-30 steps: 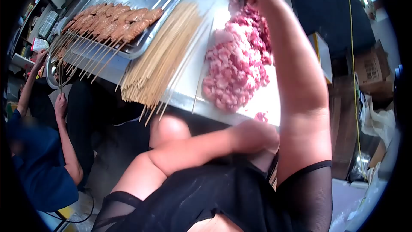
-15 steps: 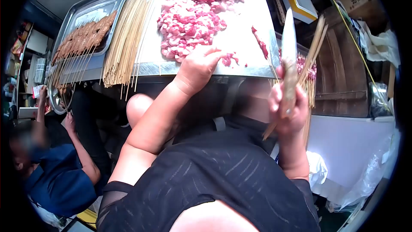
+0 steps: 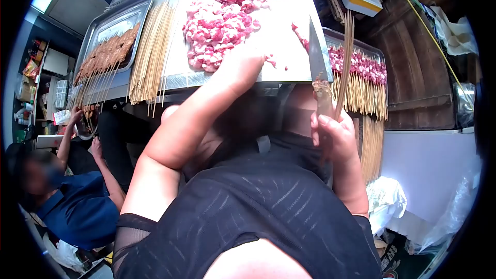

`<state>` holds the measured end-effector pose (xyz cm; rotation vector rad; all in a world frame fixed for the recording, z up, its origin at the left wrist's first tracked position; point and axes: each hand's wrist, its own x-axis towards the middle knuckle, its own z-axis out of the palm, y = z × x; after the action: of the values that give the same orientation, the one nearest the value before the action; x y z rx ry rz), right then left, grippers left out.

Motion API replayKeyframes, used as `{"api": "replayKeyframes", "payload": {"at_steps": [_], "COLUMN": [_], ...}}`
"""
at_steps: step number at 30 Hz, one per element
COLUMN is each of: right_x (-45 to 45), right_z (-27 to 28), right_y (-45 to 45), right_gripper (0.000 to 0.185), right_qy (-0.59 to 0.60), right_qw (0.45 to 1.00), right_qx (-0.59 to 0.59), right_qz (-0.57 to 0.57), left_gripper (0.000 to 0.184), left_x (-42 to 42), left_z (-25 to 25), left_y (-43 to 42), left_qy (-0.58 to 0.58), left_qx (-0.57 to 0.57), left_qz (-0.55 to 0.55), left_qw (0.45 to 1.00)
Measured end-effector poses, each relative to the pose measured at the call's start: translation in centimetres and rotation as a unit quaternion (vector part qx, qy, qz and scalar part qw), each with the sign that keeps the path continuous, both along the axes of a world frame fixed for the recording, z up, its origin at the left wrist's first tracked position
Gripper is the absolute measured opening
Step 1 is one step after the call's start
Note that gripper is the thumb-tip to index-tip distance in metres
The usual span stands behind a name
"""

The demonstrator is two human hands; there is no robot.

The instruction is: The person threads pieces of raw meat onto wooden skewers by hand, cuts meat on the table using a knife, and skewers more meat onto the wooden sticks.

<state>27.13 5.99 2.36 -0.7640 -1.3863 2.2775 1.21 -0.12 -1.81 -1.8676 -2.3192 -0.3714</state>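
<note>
My right hand (image 3: 336,134) is wrapped round the handle of a knife (image 3: 318,62), its blade pointing up, together with a few bare skewers (image 3: 347,57). At the near edge of the table, beside the pile of raw cut meat (image 3: 219,26), is my left hand (image 3: 245,64); its fingers are overexposed and blurred. Small meat scraps (image 3: 270,61) lie just right of it. A skewer with meat (image 3: 299,37) lies partly behind the knife blade. Bare skewers (image 3: 151,51) lie in a bundle left of the pile.
A metal tray (image 3: 146,8) holds browned skewers at the left. Another tray (image 3: 380,49) of raw meat skewers stands right of the table (image 3: 289,10), above more bare skewers (image 3: 373,150). A person (image 3: 82,201) in blue sits at the left, holding skewers.
The view has swung right since the first frame. My right hand came back from the far end of the meat to my right side, holding knife and skewers. My left hand rose to the table edge.
</note>
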Motion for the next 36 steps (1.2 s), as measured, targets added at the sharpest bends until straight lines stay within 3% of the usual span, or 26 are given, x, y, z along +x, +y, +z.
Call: {"api": "replayKeyframes", "payload": {"at_steps": [4, 7, 9, 11, 13, 16, 17, 19, 21, 24, 26, 36], "right_x": [1.2, 1.9, 2.1, 2.2, 2.2, 1.9, 1.7, 1.2, 0.8, -0.2, -0.8, -1.8], "right_z": [-0.3, -0.7, -0.8, -0.8, -1.1, -0.9, -0.8, -1.0, -0.5, -0.3, -0.2, 0.7], "right_y": [0.3, 0.6, 0.7, 0.7, 0.7, 0.9, 0.9, 0.8, 0.9, 0.6, 0.5, -0.1], "right_gripper": [0.017, 0.016, 0.015, 0.022, 0.03, 0.048, 0.059, 0.06, 0.058, 0.052, 0.051, 0.049], "right_qy": [0.017, 0.009, 0.015, 0.037, 0.011, -0.041, -0.071, -0.072, -0.103, -0.1, -0.119, -0.152], "right_qw": [0.999, 0.999, 0.999, 0.998, 0.999, 0.999, 0.996, 0.995, 0.988, 0.99, 0.988, 0.981], "right_qx": [-0.016, -0.019, -0.026, -0.034, -0.033, 0.01, 0.048, 0.057, 0.096, 0.084, 0.086, 0.095], "right_qz": [-0.026, -0.043, -0.044, -0.04, -0.03, 0.007, 0.034, 0.037, 0.056, 0.051, 0.057, 0.073], "left_gripper": [0.01, 0.01, 0.014, 0.018, 0.029, 0.039, 0.043, 0.048, 0.042, 0.024, 0.019, 0.017], "left_x": [-0.7, 0.1, 0.3, -0.2, -1.3, -1.9, -1.9, -2.3, -2.3, -1.7, -1.1, -1.0], "left_z": [4.3, 7.2, 7.2, 5.7, 2.6, 1.1, 1.2, 1.4, 1.7, -0.4, -1.8, -2.2], "left_y": [1.2, 2.2, 2.3, 2.1, 1.9, 1.0, 0.5, -0.2, -0.3, 0.5, 0.8, 0.4], "left_qy": [-0.111, -0.094, -0.074, 0.02, 0.11, 0.088, 0.066, 0.043, 0.011, -0.017, -0.015, -0.123], "left_qx": [0.046, 0.121, 0.106, 0.044, -0.07, -0.019, 0.008, 0.049, 0.06, 0.1, 0.124, 0.15], "left_qz": [-0.11, -0.192, -0.205, -0.231, -0.231, -0.214, -0.161, -0.07, -0.049, -0.149, -0.141, -0.134], "left_qw": [0.987, 0.969, 0.97, 0.972, 0.964, 0.973, 0.985, 0.995, 0.997, 0.984, 0.982, 0.972]}}
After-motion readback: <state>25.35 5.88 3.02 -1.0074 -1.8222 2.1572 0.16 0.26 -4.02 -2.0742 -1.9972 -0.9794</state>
